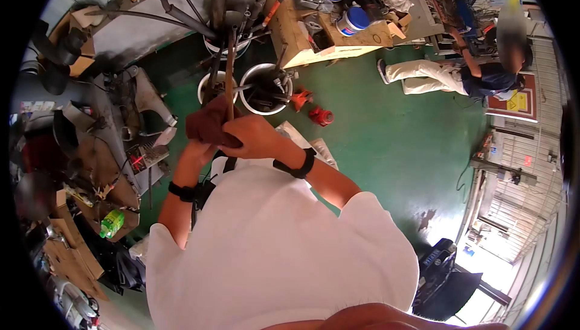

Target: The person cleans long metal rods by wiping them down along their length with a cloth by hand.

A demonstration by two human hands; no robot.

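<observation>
In front of my chest, both hands meet at a dark red cloth (208, 120) bunched around the lower end of a long, thin brownish rod (230, 70). My right hand (257, 137) is closed, its fingers curled over the cloth beside the rod. Most of my left hand (198, 149) is covered by the cloth, which it grips from the other side. The rod points away from me, past two white buckets. One bucket (291, 76) holds metal tools and parts; the smaller bucket (202, 91) is partly behind the rod and cloth.
A wooden workbench (338, 52) ahead carries a blue-lidded tub (353, 21) and clutter. Red metal parts (321, 116) stand on the green floor (374, 143). Left lies a cluttered bench with a green bottle (112, 224). Another person (447, 79) stands at the far right.
</observation>
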